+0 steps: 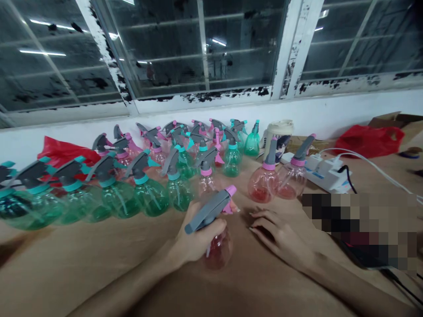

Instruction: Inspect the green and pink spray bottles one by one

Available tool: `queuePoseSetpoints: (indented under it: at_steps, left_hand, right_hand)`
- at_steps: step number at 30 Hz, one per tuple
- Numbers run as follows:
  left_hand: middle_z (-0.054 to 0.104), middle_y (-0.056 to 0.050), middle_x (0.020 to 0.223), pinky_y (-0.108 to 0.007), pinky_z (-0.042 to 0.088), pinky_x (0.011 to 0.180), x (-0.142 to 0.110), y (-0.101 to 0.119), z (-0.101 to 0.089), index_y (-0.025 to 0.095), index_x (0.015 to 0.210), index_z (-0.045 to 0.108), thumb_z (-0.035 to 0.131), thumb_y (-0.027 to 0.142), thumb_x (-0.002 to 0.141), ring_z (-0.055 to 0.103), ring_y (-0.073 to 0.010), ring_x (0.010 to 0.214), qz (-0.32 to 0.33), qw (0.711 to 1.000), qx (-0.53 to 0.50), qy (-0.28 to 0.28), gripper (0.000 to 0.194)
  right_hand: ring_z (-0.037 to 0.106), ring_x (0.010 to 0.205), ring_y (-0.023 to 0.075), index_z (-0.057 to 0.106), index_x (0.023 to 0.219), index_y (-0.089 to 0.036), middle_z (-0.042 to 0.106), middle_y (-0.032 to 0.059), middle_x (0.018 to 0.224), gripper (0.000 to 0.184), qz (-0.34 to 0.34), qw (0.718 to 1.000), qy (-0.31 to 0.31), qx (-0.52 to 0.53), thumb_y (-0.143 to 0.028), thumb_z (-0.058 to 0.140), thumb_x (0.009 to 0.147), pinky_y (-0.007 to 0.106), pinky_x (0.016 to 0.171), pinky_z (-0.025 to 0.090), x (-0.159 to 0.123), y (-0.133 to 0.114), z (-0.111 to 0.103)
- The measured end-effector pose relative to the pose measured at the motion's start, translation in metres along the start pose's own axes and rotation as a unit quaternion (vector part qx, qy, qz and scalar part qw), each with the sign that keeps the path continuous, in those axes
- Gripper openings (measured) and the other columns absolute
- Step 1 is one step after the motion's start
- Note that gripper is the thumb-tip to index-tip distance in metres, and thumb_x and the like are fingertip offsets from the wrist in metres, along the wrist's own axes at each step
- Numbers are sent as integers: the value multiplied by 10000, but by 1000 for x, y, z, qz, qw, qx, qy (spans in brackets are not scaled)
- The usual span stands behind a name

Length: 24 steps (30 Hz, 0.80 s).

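Observation:
My left hand [194, 235] is wrapped round the neck of a pink spray bottle [218, 253] with a grey and pink trigger head. The bottle is at the middle of the table, its nozzle pointing away to the right. My right hand [276, 231] rests low over the table to the right of it, fingers apart and holding nothing. Just beyond my right hand stand two more pink spray bottles, one [262, 187] beside the other [291, 182]. Behind my left hand, a row of green spray bottles [150, 196] runs off to the left.
More pink and green spray bottles crowd along the white wall, near a red plastic bag [68, 154]. To the right are a coffee cup [277, 134], a white power strip [325, 174] with cables, another red bag [370, 141], a cardboard box [411, 127] and a pixelated patch covering a dark device.

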<state>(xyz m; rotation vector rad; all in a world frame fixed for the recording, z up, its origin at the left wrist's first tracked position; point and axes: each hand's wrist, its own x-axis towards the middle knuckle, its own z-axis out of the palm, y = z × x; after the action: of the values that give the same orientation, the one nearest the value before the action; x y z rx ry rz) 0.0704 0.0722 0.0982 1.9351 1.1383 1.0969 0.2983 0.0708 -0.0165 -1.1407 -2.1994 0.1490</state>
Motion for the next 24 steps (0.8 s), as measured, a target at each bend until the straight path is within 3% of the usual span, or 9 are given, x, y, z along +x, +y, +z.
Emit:
queuePoseSetpoints:
  at_steps: [4,7,12,16,24]
  left_hand:
    - [562,4,630,-276,430,492,2,2,-3,227,680,604,503,229,627,502,-153,552,-3,998,-30,-48,114]
    - [579,-4,613,-280,431,468,2,1,-4,222,675,602,512,259,630,512,-155,519,-36,996,-45,-69,108]
    - [554,0,542,-293,437,432,2,-1,-3,244,602,573,527,307,628,506,-173,493,-63,997,-22,-48,83]
    - [581,0,589,-304,467,490,1,5,-3,240,651,578,516,266,633,538,-172,518,-52,998,-15,-26,70]
    - [663,-27,741,-291,527,644,0,10,-3,192,730,599,500,176,650,636,-172,670,-54,996,-45,-59,129]
  right_hand:
    - [581,1046,216,590,937,-200,633,90,1041,166,7,1000,-27,4,-227,432,892,430,881,496,2,-1,0]
    - [615,995,210,588,949,-196,656,87,1027,181,19,999,-28,-1,-220,416,898,410,845,521,2,-3,-1]
    - [635,975,196,593,993,-203,668,74,1058,198,31,999,-18,-4,-227,419,901,400,857,526,0,-7,-2]
    - [576,1094,210,567,1137,-192,638,75,1155,278,15,1000,-21,-15,-271,457,895,419,925,491,-3,-10,1]
    - [490,1193,224,531,1238,-189,557,65,1272,402,20,999,-40,-18,-352,511,871,426,1005,420,-4,-12,-1]
